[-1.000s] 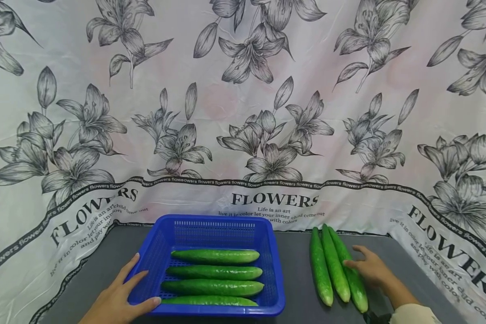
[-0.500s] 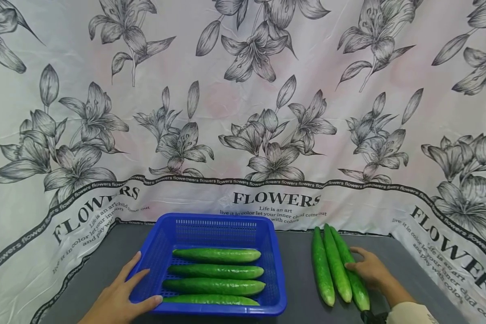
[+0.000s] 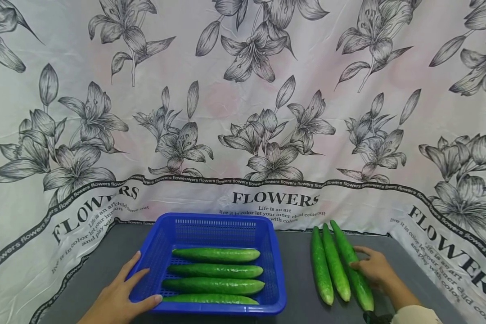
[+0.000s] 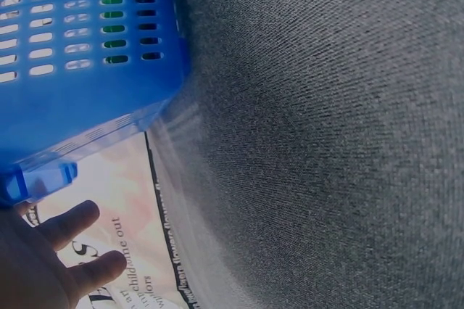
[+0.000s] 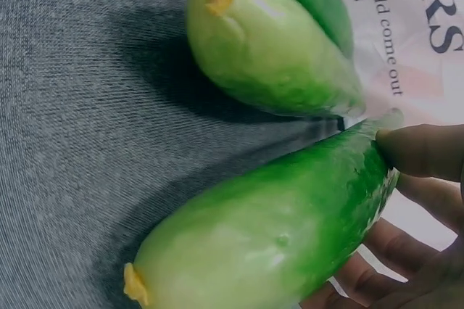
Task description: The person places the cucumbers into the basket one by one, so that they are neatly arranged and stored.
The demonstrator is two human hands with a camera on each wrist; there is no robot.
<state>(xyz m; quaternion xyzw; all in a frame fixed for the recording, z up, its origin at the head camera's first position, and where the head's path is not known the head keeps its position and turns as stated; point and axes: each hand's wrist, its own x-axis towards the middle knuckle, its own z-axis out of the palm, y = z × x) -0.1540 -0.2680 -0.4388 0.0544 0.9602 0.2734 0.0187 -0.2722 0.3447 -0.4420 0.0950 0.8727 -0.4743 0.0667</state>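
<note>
My right hand (image 3: 377,270) grips the rightmost cucumber (image 3: 360,286) on the table, thumb on its upper side and fingers around the far side. The right wrist view shows that cucumber (image 5: 254,229) with its pale, yellow-tipped end toward the camera. Two more cucumbers lie to its left, the middle one (image 3: 335,265) and the outer one (image 3: 321,265). At the left, my left hand (image 3: 115,294) rests against a blue plastic basket (image 3: 280,270) with its fingers spread and fairly straight. Several cucumbers (image 3: 216,271) lie crosswise inside the basket.
A dark grey cloth-like surface (image 3: 297,279) covers the table. Behind it hangs a white curtain (image 3: 210,202) printed with flowers and lettering, close to the basket's back rim and the cucumbers' far ends.
The rightmost cucumber has shifted slightly to the right, and a gap now shows between it and the middle one. My right hand has moved with it. The left hand stays at the basket.
</note>
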